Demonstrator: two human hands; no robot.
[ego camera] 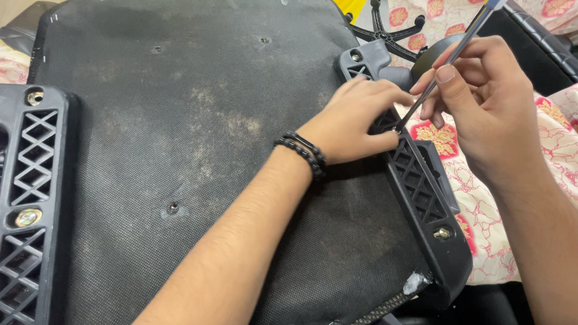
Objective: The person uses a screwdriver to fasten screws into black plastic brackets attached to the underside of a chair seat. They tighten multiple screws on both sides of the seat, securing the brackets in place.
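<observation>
At nine o'clock, a black plastic lattice armrest bracket (27, 198) sits bolted on the dusty black fabric underside of the chair seat (198, 120). The left hand (352, 120) presses loose fingers on the second black lattice bracket (421, 180) at three o'clock. The right hand (481, 102) pinches a thin metal screwdriver (448, 63), tip touching that bracket. A floral pink-and-white bedsheet (487, 229) lies beneath.

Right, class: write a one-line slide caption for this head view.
Left hand steadies a black plastic armrest bracket on an upturned chair seat while the right hand holds a screwdriver to it.
</observation>
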